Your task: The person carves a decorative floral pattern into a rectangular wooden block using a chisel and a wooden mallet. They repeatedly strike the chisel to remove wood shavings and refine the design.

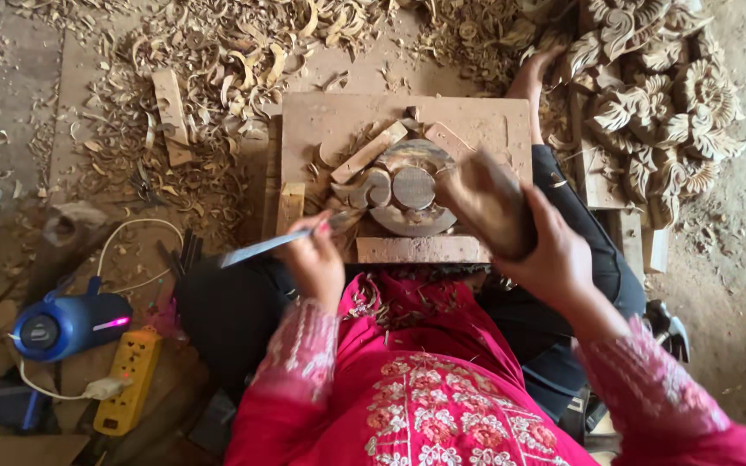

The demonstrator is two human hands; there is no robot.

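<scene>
My left hand (314, 259) grips a metal chisel (262, 245) whose blade sticks out to the left, its tip near the left side of a round carved wooden piece (409, 188). That piece lies on a flat wooden board (330, 116) in front of my lap, wedged by small wood blocks. My right hand (554, 250) holds a wooden mallet (487, 200), its head raised just right of the carving and blurred. Red embroidered sleeves cover both of my arms.
A stack of finished carved floral panels (658, 103) sits at the upper right. Wood shavings (218, 60) cover the floor beyond the board. At the left lie a blue device (66, 324), a yellow power strip (127, 380) and a white cable. A bare foot (530, 82) rests by the board.
</scene>
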